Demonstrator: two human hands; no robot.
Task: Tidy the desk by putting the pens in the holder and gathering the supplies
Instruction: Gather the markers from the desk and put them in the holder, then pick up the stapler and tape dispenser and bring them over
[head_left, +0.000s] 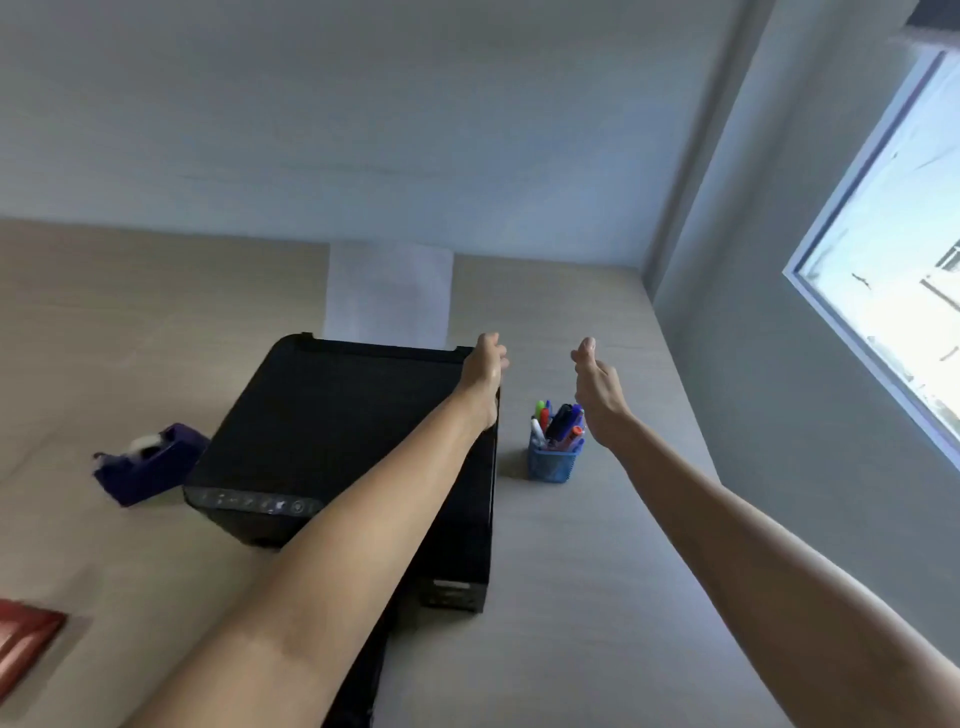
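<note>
With both hands empty, left hand (485, 369) loosely curled and right hand (597, 384) fingers apart, the light, tippable mesh holder (551, 464) wants gripping low around its walls.

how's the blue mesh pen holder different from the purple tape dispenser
The blue mesh pen holder stands upright to the right of the black printer; the purple tape dispenser sits low and long to its left. The holder is see-through mesh packed with coloured pens; the dispenser is solid and carries a white tape roll. Both rest on the wooden desk, untouched by either hand.

Both hands (485, 371) (597, 389) outstretched, empty.
</note>
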